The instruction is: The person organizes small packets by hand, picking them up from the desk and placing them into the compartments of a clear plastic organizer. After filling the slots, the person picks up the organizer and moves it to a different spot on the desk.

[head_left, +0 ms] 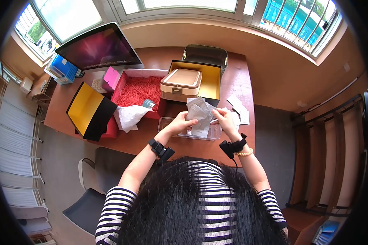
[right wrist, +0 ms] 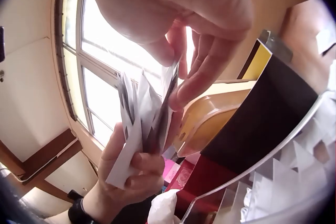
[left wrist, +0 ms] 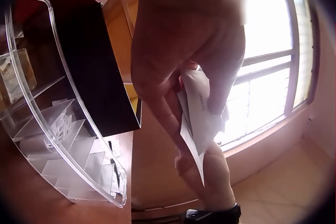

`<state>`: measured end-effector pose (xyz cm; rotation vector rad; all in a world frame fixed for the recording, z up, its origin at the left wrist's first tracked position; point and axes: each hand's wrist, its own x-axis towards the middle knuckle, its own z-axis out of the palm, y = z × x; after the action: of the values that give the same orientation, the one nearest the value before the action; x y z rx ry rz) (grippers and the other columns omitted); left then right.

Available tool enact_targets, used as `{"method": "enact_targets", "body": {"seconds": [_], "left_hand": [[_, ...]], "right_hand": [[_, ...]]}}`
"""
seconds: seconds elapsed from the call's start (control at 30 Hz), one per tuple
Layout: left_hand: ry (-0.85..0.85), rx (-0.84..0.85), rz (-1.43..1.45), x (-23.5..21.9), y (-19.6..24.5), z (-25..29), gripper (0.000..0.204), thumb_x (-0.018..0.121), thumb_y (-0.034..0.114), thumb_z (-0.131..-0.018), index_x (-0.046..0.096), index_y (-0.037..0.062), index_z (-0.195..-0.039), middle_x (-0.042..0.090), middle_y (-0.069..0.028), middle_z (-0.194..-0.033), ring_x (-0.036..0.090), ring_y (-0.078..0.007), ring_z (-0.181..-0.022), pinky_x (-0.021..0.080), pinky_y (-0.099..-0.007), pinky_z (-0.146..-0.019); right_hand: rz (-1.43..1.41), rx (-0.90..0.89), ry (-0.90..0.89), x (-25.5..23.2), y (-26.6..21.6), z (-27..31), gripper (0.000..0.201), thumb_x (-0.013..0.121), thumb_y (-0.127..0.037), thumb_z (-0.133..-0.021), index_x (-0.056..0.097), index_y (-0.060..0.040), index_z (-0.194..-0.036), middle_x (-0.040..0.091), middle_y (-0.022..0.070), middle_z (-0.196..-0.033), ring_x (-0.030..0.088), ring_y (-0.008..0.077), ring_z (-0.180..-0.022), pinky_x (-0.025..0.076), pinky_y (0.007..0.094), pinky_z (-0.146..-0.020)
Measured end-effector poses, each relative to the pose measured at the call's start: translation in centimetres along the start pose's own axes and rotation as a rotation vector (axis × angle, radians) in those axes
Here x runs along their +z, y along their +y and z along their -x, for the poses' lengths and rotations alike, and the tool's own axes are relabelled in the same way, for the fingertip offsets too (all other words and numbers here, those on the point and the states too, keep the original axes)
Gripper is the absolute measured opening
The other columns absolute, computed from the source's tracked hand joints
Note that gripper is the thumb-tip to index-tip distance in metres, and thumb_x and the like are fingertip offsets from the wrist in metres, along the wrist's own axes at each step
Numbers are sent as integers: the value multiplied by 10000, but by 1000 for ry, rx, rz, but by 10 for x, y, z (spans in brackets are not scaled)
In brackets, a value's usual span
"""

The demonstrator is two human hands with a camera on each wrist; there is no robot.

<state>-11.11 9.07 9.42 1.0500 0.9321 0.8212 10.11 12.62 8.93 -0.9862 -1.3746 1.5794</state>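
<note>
Both hands hold a bunch of small white paper packets above a clear plastic divided tray at the table's front edge. My left hand grips the bunch from below, seen in the left wrist view as white packets clamped between thumb and fingers. My right hand pinches the top of the packets with fingertips and thumb. The clear tray holds more white packets in its compartments.
Behind the tray stands a black box with yellow lining holding a beige case. A red box of red shredded paper, crumpled white paper, a black-and-yellow lid, a monitor and loose packets also sit on the table.
</note>
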Motion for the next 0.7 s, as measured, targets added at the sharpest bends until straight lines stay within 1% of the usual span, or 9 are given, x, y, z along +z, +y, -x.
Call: {"method": "enact_targets", "body": {"seconds": [0.1,0.17,0.27,0.37,0.43,0.47,0.53,0.63,0.7], "left_hand": [[20,9,-12,-5,-8,-2,405,691,280,-741,541,6,-999,595,-35,-868,556,-85,-696,465,-222,-560],[75,30,96,-2,-8,-1,392,684,240,-751,525,4,-1021,593,-52,-913,580,-113,-750,495,-249,-601],[92,50,199,-3,-14,-4,369,671,195,-765,511,3,-1037,588,-62,-948,591,-137,-803,515,-276,-638],[93,51,222,-4,-17,-5,356,657,172,-777,503,0,-1048,588,-72,-958,594,-150,-821,526,-298,-646],[94,61,247,-5,-18,-6,356,656,170,-778,499,0,-1049,585,-76,-961,595,-156,-823,529,-307,-648],[95,69,272,-5,-19,-6,357,655,168,-779,495,0,-1050,582,-79,-964,595,-163,-825,532,-316,-649],[97,77,297,-5,-19,-6,353,650,165,-782,491,0,-1050,579,-82,-965,595,-169,-830,535,-324,-653],[99,96,342,-5,-20,-6,345,642,160,-788,484,2,-1050,575,-86,-969,594,-177,-842,538,-334,-661],[97,108,364,-4,-18,-6,340,638,158,-791,481,3,-1050,573,-87,-970,593,-179,-847,539,-336,-664]], "right_hand": [[-34,17,-6,1,3,0,270,511,-187,-875,586,34,-1012,602,38,-800,578,85,-639,533,235,-533],[-41,24,2,1,4,1,270,511,-185,-874,584,34,-1016,600,37,-798,578,84,-644,530,230,-537],[0,9,73,4,5,1,271,518,-187,-873,583,34,-1016,598,34,-777,573,77,-649,517,215,-535],[87,10,153,7,5,0,209,551,-118,-841,602,13,-996,588,40,-798,555,65,-639,501,200,-529],[205,-262,260,14,-7,2,163,594,-48,-779,629,-12,-934,576,40,-834,536,54,-644,483,193,-525],[206,-261,259,14,-10,2,163,594,-48,-779,629,-12,-934,576,40,-834,536,54,-644,483,193,-525],[384,-332,279,12,-14,1,112,618,-12,-724,636,-17,-834,567,35,-867,528,55,-672,472,198,-548],[265,-265,251,7,1,-6,84,630,-29,-714,610,-11,-793,575,29,-857,535,58,-706,463,203,-565],[276,-253,242,7,6,-4,91,629,-31,-713,599,-7,-794,576,25,-833,537,59,-718,461,203,-566]]}}
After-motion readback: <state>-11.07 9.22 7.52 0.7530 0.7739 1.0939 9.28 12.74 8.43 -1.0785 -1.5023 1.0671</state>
